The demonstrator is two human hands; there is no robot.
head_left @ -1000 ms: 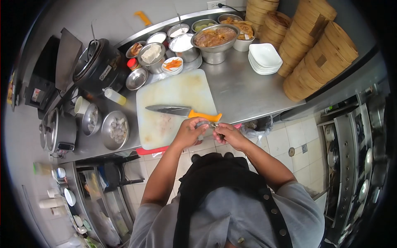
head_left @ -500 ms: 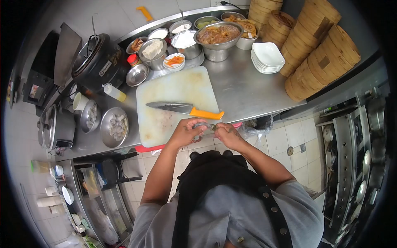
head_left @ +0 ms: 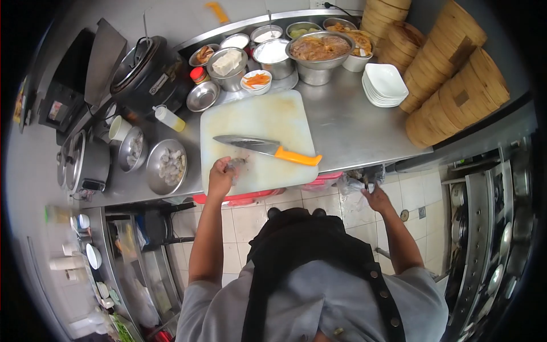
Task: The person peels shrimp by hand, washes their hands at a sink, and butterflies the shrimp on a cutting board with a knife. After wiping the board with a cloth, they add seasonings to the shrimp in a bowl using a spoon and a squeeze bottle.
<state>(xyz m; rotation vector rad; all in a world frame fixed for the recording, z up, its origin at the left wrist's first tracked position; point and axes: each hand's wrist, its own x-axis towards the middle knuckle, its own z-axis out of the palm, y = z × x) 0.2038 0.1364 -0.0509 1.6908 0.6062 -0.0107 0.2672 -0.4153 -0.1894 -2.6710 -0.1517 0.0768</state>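
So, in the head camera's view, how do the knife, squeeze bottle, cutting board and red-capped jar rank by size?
Largest to smallest, as they look:
1. Cutting board
2. Knife
3. Squeeze bottle
4. Red-capped jar

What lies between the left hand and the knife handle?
Between the left hand and the knife handle lie the shrimp at its fingertips, then a stretch of cutting board. The head view shows it.

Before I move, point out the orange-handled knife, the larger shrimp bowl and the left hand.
Orange-handled knife (head_left: 265, 147): head view, blade near the handle.
Larger shrimp bowl (head_left: 152, 170): head view, bare inner wall.
Left hand (head_left: 220, 179): head view, middle of the hand.
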